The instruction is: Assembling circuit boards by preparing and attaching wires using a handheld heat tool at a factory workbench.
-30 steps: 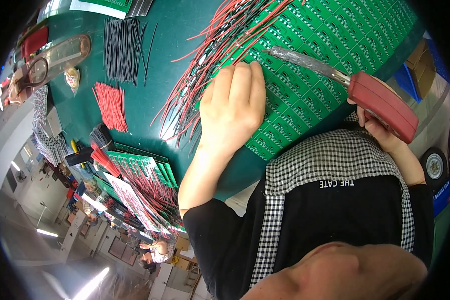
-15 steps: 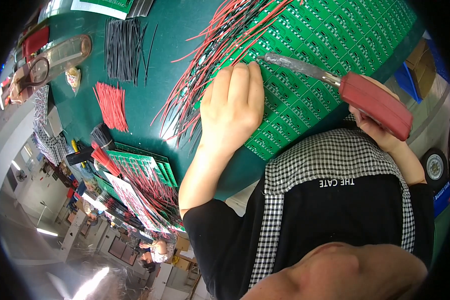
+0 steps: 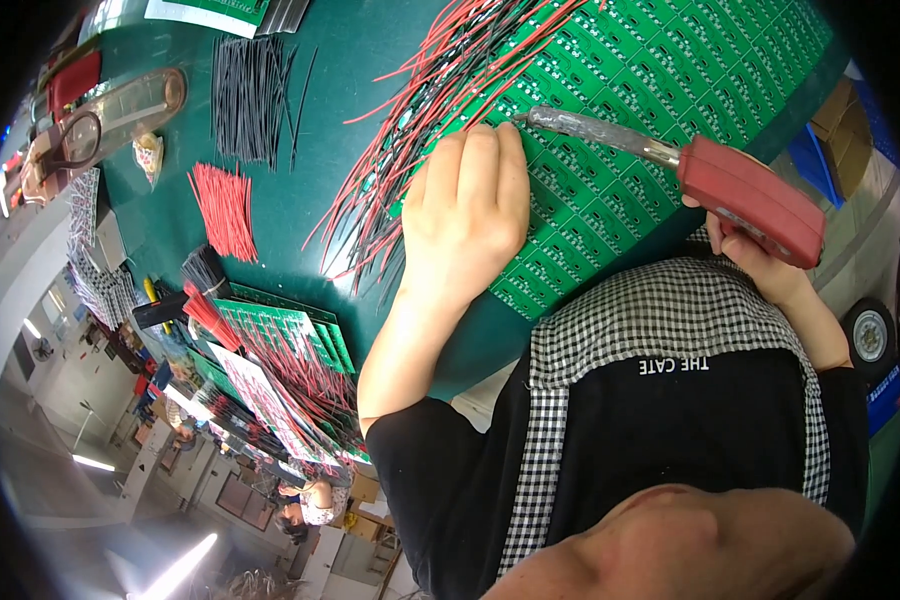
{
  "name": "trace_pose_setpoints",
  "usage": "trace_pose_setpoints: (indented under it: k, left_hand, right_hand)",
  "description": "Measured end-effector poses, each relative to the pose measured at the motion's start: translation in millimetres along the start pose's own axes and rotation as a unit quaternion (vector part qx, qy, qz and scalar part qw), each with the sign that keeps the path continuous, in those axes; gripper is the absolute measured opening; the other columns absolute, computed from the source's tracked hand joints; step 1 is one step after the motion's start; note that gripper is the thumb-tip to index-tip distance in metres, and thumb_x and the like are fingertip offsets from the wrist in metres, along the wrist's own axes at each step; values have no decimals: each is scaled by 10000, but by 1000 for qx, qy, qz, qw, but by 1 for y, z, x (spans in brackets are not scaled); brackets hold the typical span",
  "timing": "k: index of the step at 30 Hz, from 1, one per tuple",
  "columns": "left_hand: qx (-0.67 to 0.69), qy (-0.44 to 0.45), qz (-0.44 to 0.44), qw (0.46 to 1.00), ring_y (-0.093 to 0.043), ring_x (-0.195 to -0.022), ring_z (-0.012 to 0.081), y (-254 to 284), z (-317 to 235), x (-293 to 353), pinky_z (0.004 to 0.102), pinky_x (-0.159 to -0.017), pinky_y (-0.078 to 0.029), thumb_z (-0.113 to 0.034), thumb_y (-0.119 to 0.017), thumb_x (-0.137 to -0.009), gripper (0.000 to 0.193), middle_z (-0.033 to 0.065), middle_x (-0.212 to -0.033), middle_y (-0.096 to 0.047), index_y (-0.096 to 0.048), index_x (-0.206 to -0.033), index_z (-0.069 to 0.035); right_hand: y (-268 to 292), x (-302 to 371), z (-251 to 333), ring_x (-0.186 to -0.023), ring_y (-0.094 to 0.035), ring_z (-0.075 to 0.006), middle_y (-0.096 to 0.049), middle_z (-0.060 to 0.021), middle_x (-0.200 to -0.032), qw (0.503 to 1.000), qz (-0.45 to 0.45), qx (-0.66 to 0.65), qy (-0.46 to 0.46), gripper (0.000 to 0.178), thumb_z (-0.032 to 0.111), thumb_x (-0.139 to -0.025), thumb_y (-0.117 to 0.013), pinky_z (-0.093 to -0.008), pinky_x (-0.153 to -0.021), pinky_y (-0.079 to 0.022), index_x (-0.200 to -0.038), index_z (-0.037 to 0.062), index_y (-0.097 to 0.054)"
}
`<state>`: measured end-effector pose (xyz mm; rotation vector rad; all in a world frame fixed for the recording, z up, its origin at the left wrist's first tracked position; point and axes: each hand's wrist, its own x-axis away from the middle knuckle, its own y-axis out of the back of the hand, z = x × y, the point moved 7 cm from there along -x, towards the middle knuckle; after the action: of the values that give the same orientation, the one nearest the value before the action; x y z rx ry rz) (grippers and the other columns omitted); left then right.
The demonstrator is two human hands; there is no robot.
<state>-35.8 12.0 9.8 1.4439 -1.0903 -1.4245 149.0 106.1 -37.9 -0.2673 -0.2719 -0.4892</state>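
Note:
A large green circuit board panel (image 3: 610,200), printed with rows of repeating small boards, lies on the table. My left hand (image 3: 465,205) rests at its left edge, palm down. Its fingers are bent and pressed together, their tips hidden; what they pinch cannot be made out. Red and black wires (image 3: 410,140) fan out beside and beyond this hand along the board's edge. My right hand (image 3: 755,262) grips the red handle of a soldering gun (image 3: 750,195) from below, partly hidden by it. The gun's metal tip meets the board just beside my left fingertips.
On the green table (image 3: 315,210), to the left, lie a bundle of black wires (image 3: 247,100) and a bundle of red wires (image 3: 223,212). Wired circuit boards (image 3: 280,340) are stacked at the lower left. Scissors (image 3: 75,140) lie at the far left.
The soldering gun's handle has tilted up slightly, and my right fingers have shifted on it. Its tip and my left hand stay almost in place.

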Motion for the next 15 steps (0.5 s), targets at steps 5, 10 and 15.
trace_pose_setpoints:
  k: [5, 10, 15]
  left_hand:
    - [-4, 3, 7, 1000, -530, -691, 185, -1, -1, -1, 250, -550, -444, -42, -537, -625, 242, 92, -762, -508, -547, -855, 32]
    - [-4, 3, 11, 1000, -532, -699, 185, -2, -1, -1, 250, -554, -445, -41, -538, -629, 238, 94, -771, -510, -548, -856, 32]
    - [-13, 0, 14, 1000, -530, -700, 184, 1, -1, -1, 248, -560, -444, -39, -537, -634, 236, 92, -772, -513, -546, -859, 31]
  right_hand:
    - [2, -2, 0, -713, -455, -86, -516, -15, -833, 1000, 7, 9, 6, 347, 82, -759, -603, -233, -641, -391, -1084, 21, -496]
    - [4, 2, -1, -680, -445, -81, -556, -55, -959, 1000, 1, 20, 14, 362, 144, -771, -596, -226, -614, -389, -1093, 15, -492]
    - [10, -1, 16, -603, -447, -80, -545, -138, -1039, 997, -52, -24, 61, 458, 217, -774, -590, -200, -536, -393, -1131, -32, -447]
